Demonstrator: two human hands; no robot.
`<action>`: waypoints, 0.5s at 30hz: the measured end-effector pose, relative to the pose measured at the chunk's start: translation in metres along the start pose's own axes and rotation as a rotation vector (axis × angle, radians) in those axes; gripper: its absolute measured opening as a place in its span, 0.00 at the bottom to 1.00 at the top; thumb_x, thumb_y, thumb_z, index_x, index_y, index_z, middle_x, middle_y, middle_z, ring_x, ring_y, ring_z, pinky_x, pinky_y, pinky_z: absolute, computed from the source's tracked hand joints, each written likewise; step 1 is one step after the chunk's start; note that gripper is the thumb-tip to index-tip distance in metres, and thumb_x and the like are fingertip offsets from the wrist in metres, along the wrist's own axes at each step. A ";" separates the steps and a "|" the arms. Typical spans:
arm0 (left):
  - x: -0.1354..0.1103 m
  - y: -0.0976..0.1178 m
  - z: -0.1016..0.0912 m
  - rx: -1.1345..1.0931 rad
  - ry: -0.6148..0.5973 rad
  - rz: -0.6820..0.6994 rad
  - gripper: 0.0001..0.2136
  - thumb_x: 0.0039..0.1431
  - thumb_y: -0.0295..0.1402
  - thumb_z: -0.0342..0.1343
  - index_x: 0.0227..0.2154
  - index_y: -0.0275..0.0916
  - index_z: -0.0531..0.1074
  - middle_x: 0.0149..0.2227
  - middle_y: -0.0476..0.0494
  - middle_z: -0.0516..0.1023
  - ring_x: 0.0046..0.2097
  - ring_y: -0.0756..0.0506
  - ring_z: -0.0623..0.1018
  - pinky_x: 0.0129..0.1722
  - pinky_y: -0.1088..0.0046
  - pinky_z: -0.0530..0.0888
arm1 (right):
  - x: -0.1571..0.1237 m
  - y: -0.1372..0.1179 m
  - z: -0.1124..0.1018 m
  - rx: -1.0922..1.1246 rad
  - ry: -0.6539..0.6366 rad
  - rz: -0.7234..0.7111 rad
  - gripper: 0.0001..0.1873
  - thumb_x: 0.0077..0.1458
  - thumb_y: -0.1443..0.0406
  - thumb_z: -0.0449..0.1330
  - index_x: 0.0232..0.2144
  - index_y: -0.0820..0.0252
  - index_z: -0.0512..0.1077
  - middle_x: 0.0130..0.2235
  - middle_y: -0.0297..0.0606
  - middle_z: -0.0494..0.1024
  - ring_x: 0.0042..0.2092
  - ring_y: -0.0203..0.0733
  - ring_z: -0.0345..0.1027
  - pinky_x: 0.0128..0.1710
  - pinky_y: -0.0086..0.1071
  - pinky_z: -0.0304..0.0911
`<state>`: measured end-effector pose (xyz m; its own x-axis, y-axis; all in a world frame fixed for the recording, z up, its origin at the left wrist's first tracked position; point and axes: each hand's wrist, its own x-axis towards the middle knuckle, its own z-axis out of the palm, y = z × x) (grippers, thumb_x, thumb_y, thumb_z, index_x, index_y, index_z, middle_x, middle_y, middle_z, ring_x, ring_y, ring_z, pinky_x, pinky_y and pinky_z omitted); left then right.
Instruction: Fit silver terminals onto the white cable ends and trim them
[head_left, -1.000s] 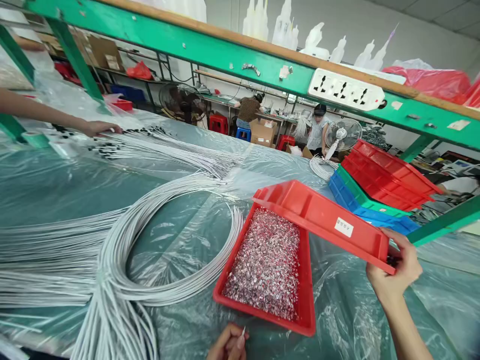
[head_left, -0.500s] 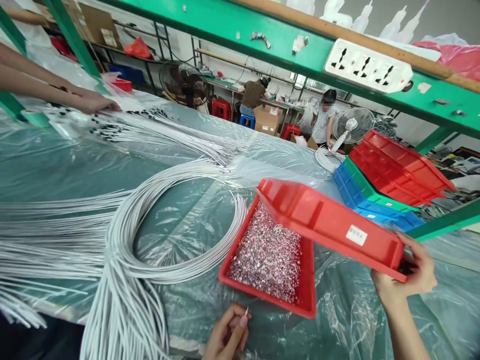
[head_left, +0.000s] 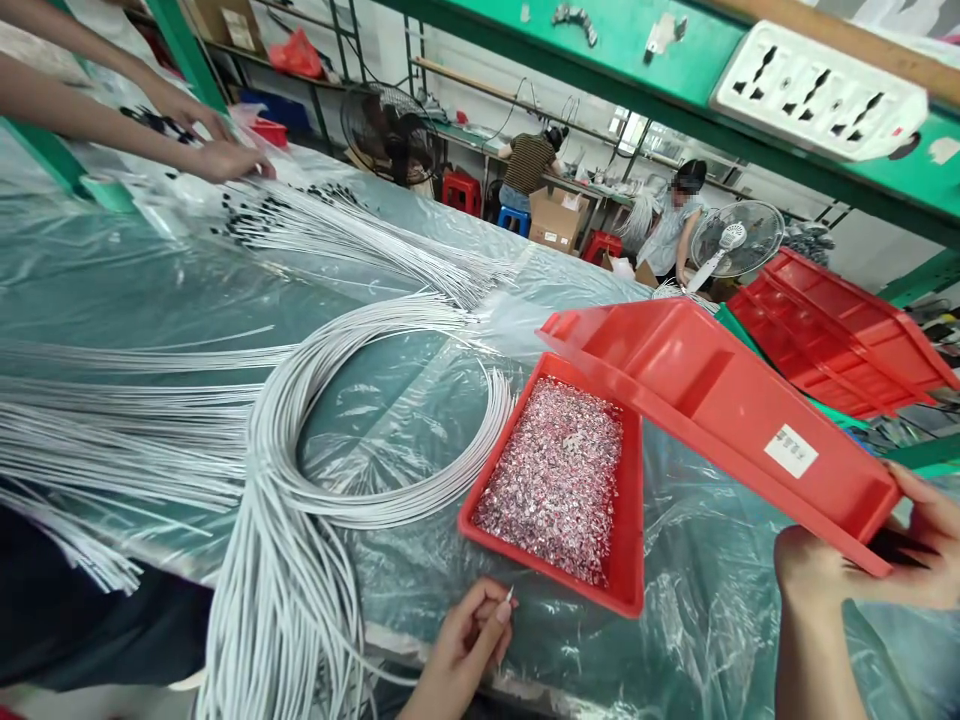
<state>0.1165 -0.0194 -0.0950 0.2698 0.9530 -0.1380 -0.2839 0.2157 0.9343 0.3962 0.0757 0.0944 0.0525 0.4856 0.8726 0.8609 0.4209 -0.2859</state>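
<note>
My right hand (head_left: 862,575) grips the near end of a red plastic tray (head_left: 720,400), held upside down and tilted, with its far end over a second red tray (head_left: 630,575). That lower tray lies on the plastic-covered table and is full of small shiny metal pieces (head_left: 559,475). My left hand (head_left: 469,640) sits at the table's near edge, fingers pinched on one tiny metal piece. A big coil of white cables (head_left: 300,460) lies left of the lower tray.
Another person's hands (head_left: 214,150) work on cable ends at the far left. Stacked red trays (head_left: 840,330) stand at the right. A green shelf beam with a white power strip (head_left: 817,90) runs overhead. Two people and fans are in the background.
My right hand has drawn the upturned red tray to the right and tilted it more steeply. The view has shifted down and left. My left hand keeps its pinch.
</note>
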 end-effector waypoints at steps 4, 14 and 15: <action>-0.001 0.005 0.001 -0.006 -0.009 0.003 0.18 0.62 0.49 0.47 0.31 0.38 0.63 0.18 0.57 0.58 0.19 0.55 0.52 0.19 0.80 0.49 | 0.001 -0.010 0.007 -0.028 -0.007 -0.102 0.24 0.50 0.60 0.60 0.49 0.61 0.69 0.39 0.48 0.74 0.41 0.63 0.71 0.22 0.41 0.66; -0.004 0.010 0.000 -0.042 -0.021 -0.005 0.17 0.62 0.48 0.48 0.31 0.38 0.63 0.18 0.56 0.59 0.21 0.54 0.56 0.21 0.79 0.52 | 0.028 -0.016 0.022 -0.077 0.512 -0.340 0.23 0.42 0.61 0.66 0.42 0.64 0.78 0.36 0.51 0.80 0.33 0.60 0.73 0.19 0.38 0.58; -0.004 0.010 0.000 -0.045 -0.026 -0.006 0.16 0.62 0.48 0.48 0.31 0.38 0.63 0.18 0.56 0.59 0.21 0.54 0.56 0.21 0.79 0.53 | 0.028 -0.018 0.022 -0.092 0.529 -0.337 0.22 0.42 0.60 0.66 0.42 0.65 0.79 0.36 0.52 0.79 0.33 0.61 0.73 0.19 0.38 0.57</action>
<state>0.1126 -0.0207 -0.0854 0.2949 0.9460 -0.1345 -0.3231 0.2311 0.9177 0.3712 0.0988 0.1155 -0.0062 -0.1168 0.9931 0.9125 0.4055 0.0533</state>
